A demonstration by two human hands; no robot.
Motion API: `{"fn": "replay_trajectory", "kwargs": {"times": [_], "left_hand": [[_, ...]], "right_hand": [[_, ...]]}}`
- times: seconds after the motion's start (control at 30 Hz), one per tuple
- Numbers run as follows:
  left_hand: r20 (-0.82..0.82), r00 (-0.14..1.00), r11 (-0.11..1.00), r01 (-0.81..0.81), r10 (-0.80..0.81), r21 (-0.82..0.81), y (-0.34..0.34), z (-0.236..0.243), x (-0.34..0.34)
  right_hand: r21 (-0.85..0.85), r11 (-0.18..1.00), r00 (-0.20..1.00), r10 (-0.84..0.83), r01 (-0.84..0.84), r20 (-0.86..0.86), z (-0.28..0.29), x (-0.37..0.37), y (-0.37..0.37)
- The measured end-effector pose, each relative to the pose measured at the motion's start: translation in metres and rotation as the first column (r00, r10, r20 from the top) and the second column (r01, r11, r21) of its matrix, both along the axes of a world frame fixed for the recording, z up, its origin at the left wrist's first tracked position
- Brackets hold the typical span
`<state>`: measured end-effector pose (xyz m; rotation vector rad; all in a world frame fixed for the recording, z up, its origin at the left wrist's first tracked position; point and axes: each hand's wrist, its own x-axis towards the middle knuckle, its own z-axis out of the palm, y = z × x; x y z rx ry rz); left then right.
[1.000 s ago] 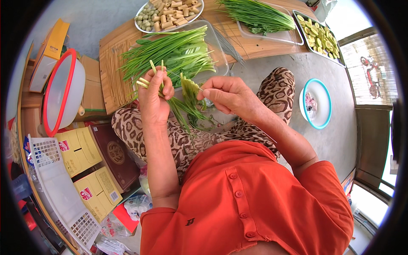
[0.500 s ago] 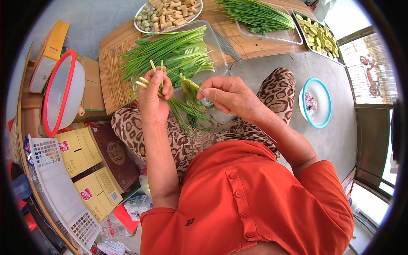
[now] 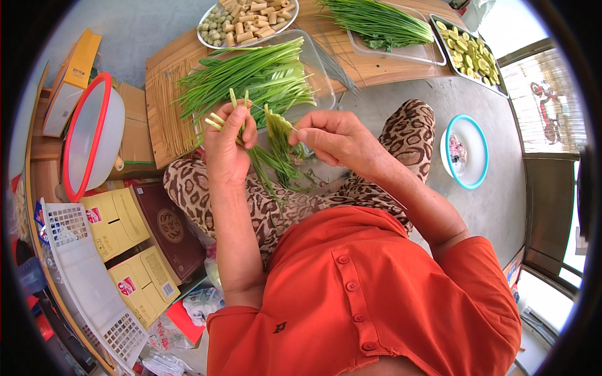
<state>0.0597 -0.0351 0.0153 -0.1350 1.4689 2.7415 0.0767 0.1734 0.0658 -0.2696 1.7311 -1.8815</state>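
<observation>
My left hand (image 3: 229, 141) is closed round several green stalks (image 3: 266, 166), pale cut ends poking up past the fingers and leaves drooping below. My right hand (image 3: 323, 138) pinches a thin skewer, which runs from my fingertips toward my left hand. A bunched, folded length of yellow-green stalks (image 3: 276, 128) is on the skewer between the hands; how each piece is pierced is too small to tell. Just beyond, on the wooden table, a clear tub (image 3: 320, 75) holds long green stalks (image 3: 232, 69) and broader leaves (image 3: 276, 84).
Bamboo skewers (image 3: 164, 113), metal skewers (image 3: 335, 66), a plate of rolls and balls (image 3: 251, 22), more greens (image 3: 376, 22) and a tray of yellow slices (image 3: 470, 56) share the table (image 3: 401, 75). Red-rimmed basin (image 3: 88, 138), white basket (image 3: 84, 269) and boxes (image 3: 116, 222) stand left; blue-rimmed bowl (image 3: 467, 150) right.
My left hand and the stalk ends in it have shifted slightly to the right. My right hand has moved very slightly up, still pinching the skewer.
</observation>
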Motion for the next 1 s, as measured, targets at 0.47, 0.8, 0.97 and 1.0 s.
{"fn": "replay_trajectory", "kwargs": {"times": [0.47,0.8,0.97,1.0], "left_hand": [[-0.026,0.997,0.989,-0.082,0.079,-0.126,-0.007,-0.011,-0.006],[-0.014,0.999,0.979,-0.043,0.041,-0.200,0.003,-0.002,-0.002],[-0.039,0.996,0.968,-0.089,0.082,-0.237,0.006,0.002,0.000],[-0.045,0.995,0.965,-0.099,0.091,-0.243,0.007,0.001,0.000]], "right_hand": [[-0.015,0.999,0.999,-0.049,0.049,0.009,0.001,-0.002,0.006],[-0.030,0.999,1.000,-0.014,0.015,0.008,0.001,0.002,0.001],[-0.029,0.999,1.000,-0.014,0.014,0.003,0.002,0.002,0.001],[-0.030,0.999,1.000,-0.015,0.015,0.002,0.002,0.002,0.001]]}}
